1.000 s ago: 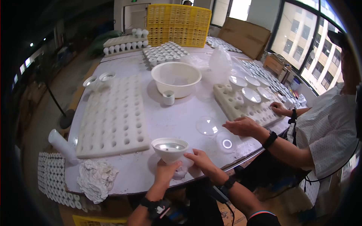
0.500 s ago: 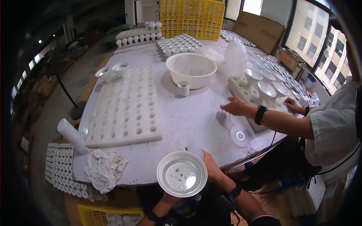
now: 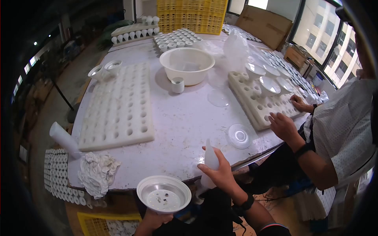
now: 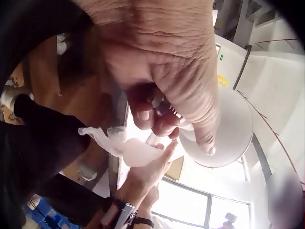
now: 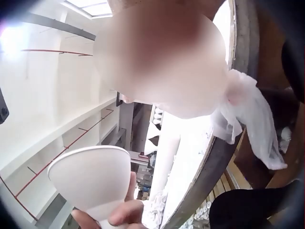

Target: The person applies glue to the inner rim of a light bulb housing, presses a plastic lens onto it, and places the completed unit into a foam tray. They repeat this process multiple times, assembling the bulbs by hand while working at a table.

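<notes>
At the table's front edge my left hand (image 3: 154, 221) grips the narrow base of a white cone-shaped lamp housing (image 3: 146, 196), its wide mouth up and small parts showing on the round plate inside. In the left wrist view the thumb and curled fingers of my left hand (image 4: 167, 81) are round its neck. To its right my right hand (image 3: 221, 173) holds a translucent white cover (image 3: 211, 159) edge-on between thumb and fingers. A crumpled clear plastic bag (image 5: 255, 114) hangs beside that cover in the right wrist view. Housing and cover are apart.
A holed foam board (image 3: 118, 106) lies at the left, near a crumpled cloth (image 3: 96, 173). A white basin (image 3: 187, 65) and small cup (image 3: 177, 85) stand mid-table. Clear discs (image 3: 239, 136) lie at the right, beside another person's hand (image 3: 284, 126) and a foam block (image 3: 252, 102).
The housing has come off the table area toward the front edge and left, in my left hand. My right hand has left it and now holds the translucent cover. The other person's hand has drawn back right.
</notes>
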The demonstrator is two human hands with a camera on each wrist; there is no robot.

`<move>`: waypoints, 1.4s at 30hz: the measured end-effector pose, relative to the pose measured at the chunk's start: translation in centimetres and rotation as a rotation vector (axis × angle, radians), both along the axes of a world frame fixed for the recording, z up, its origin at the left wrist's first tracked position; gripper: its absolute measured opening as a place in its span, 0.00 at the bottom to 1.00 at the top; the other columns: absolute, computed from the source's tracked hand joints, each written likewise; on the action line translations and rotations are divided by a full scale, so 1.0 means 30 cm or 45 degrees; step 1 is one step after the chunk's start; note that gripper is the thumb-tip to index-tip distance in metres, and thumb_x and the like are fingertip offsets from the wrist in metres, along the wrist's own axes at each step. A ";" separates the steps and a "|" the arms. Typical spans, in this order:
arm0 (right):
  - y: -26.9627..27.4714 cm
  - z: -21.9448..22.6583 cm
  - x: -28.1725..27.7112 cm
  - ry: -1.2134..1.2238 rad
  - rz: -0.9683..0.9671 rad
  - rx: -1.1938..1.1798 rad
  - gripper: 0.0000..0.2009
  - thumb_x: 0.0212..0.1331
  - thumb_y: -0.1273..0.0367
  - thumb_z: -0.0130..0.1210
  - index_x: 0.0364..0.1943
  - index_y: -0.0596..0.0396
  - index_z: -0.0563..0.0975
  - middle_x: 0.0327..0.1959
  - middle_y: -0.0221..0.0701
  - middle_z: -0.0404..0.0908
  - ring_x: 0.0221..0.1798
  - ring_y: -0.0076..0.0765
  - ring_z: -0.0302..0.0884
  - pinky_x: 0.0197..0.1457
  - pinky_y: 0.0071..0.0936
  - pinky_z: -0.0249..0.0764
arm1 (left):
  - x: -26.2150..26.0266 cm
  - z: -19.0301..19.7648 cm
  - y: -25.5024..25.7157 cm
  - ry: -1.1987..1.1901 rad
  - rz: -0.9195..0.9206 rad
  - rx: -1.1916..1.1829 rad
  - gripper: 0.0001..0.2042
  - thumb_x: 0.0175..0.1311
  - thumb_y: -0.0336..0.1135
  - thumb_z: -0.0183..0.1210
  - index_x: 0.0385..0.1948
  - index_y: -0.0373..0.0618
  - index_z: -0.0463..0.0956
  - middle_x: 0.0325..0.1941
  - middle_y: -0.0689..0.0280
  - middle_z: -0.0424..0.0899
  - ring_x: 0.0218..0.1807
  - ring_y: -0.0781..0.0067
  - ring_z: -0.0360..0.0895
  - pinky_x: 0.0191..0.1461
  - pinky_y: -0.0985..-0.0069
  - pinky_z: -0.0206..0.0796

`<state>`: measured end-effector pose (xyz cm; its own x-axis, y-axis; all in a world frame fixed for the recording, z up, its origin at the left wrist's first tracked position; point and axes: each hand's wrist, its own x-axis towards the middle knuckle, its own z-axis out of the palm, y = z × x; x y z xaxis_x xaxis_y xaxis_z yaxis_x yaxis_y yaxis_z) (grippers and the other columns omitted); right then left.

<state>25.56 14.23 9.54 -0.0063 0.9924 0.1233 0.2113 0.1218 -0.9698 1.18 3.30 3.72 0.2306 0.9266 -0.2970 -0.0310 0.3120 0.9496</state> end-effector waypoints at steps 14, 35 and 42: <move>-0.071 0.047 0.021 -0.461 0.109 0.535 0.25 0.45 0.71 0.65 0.52 0.50 0.72 0.37 0.38 0.76 0.35 0.42 0.77 0.39 0.30 0.76 | -0.008 0.028 -0.020 -0.372 0.059 -0.218 0.23 0.52 0.30 0.63 0.50 0.37 0.68 0.44 0.61 0.78 0.45 0.73 0.76 0.49 0.75 0.71; -0.109 0.182 -0.003 -0.517 0.481 0.631 0.23 0.41 0.70 0.67 0.47 0.44 0.78 0.25 0.29 0.75 0.24 0.29 0.75 0.25 0.22 0.73 | 0.022 -0.026 -0.041 -0.906 0.043 -0.508 0.24 0.65 0.43 0.48 0.60 0.41 0.59 0.59 0.55 0.68 0.58 0.62 0.70 0.59 0.69 0.67; -0.126 0.198 0.004 -0.575 0.606 0.473 0.23 0.43 0.69 0.66 0.49 0.44 0.77 0.25 0.28 0.74 0.23 0.27 0.74 0.24 0.22 0.72 | 0.042 0.017 -0.054 -0.828 0.110 -0.630 0.19 0.64 0.41 0.47 0.47 0.32 0.70 0.37 0.62 0.80 0.33 0.78 0.78 0.33 0.82 0.72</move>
